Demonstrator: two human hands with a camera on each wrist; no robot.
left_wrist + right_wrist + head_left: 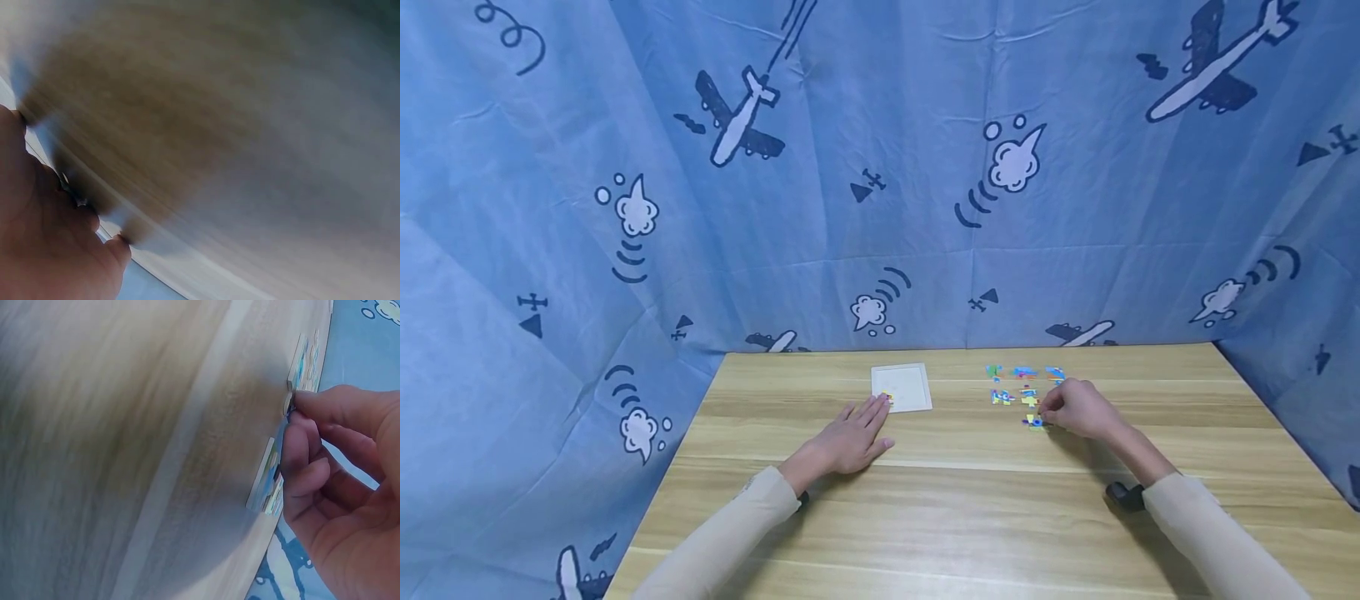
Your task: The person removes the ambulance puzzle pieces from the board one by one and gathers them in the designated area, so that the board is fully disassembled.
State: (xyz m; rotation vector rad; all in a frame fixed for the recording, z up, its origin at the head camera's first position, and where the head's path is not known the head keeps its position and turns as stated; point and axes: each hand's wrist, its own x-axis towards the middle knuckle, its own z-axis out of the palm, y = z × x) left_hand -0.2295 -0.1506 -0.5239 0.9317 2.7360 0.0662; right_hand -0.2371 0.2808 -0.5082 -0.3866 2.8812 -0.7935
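Observation:
My left hand point(851, 437) lies with fingers extended on the table, fingertips at the lower left corner of a white square puzzle tray point(912, 387). A small yellow and red puzzle piece point(889, 397) shows in that corner beside the fingertips. Thumb and index finger of my right hand point(1081, 408) pinch a small puzzle piece point(287, 403), seen mostly edge-on in the right wrist view. Close to that hand lies a yellow and blue puzzle piece point(1033, 422). Several more colourful pieces sit in rows behind it, among them a blue and orange one point(1025, 372).
Both hands work over a light wooden table point(955, 517). Behind it and at the sides hangs a blue curtain point(917, 192) printed with planes and clouds. A black wrist strap point(1124, 497) sits at the right cuff.

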